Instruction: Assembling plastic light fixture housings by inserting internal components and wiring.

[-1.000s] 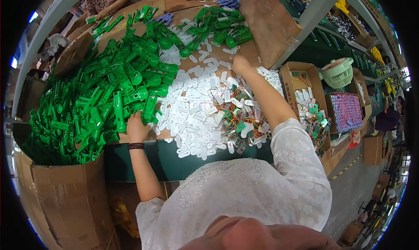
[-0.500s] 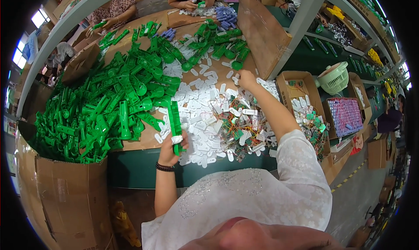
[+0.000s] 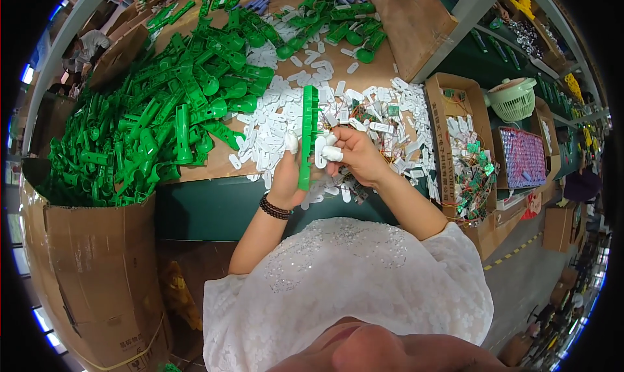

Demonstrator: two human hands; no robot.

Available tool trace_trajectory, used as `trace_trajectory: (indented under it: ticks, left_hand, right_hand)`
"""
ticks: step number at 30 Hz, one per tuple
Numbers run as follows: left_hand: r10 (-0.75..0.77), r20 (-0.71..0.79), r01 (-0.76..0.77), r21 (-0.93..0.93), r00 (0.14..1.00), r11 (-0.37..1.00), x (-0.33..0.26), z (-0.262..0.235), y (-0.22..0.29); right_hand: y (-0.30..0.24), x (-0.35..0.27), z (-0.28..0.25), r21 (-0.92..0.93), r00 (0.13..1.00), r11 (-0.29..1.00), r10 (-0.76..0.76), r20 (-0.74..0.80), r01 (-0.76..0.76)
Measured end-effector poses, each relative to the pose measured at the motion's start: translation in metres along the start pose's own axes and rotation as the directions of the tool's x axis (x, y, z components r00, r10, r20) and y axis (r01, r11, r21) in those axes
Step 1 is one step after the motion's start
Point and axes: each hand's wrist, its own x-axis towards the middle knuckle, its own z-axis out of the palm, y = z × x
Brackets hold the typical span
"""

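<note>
Upright in my left hand [image 3: 286,177] is a long green plastic flashlight half-shell [image 3: 309,118], gripped by its lower part. White wrapping covers that hand's thumb. Close against the shell's right side, my right hand [image 3: 363,157] pinches a small white oval plastic piece [image 3: 320,152] between wrapped fingertips. Whether the piece touches the shell, I cannot tell. Beneath and beyond both hands lies a spread of loose white plastic pieces [image 3: 276,112]. Wired parts with green circuit boards [image 3: 393,112] are mixed among the white pieces on the right.
A large heap of green half-shells [image 3: 188,99] covers the left of the table, above a tall cardboard box [image 3: 97,261]. On the right stand a carton [image 3: 442,144] of wired boards, a pale green basket [image 3: 512,100] and a tray of pink-purple parts [image 3: 522,157]. A wooden board [image 3: 413,27] rises behind.
My right hand has come back from the far side of the white pieces to the green shell. My left hand has raised the shell and moved it right. The view has shifted.
</note>
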Motion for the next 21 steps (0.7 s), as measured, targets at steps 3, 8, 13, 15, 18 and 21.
trace_trajectory:
  ticks: [3, 8, 13, 15, 18, 21]
  left_hand:
    - [0.018, -0.161, -0.009, 0.053, 0.987, 0.999, -0.007, 0.022, -0.003]
    - [0.055, 0.025, -0.061, 0.379, 0.998, 0.924, -0.007, -0.01, -0.018]
    - [0.402, 0.185, -0.253, 0.96, 0.897, 0.124, -0.015, 0.003, -0.015]
    - [0.293, 0.18, -0.268, 0.918, 0.939, 0.293, -0.014, -0.004, -0.016]
    - [0.192, 0.185, -0.26, 0.81, 0.964, 0.526, -0.013, -0.019, -0.025]
    - [0.208, 0.088, -0.212, 0.667, 0.974, 0.714, -0.012, -0.024, -0.023]
  right_hand:
    - [0.006, -0.003, 0.0, 0.103, 1.0, 0.995, -0.011, 0.015, 0.01]
    - [0.013, -0.005, 0.001, -0.137, 1.0, 0.991, 0.009, -0.007, -0.01]
    - [0.034, -0.006, -0.012, -0.297, 0.996, 0.953, -0.079, -0.027, 0.068]
    - [0.014, -0.008, -0.015, -0.514, 0.999, 0.857, 0.028, 0.037, -0.004]
    - [-0.031, -0.004, -0.051, -0.549, 0.98, 0.834, 0.148, 0.131, -0.052]
    - [-0.049, 0.014, -0.14, -0.959, 0.846, 0.217, -0.462, -0.265, -0.182]
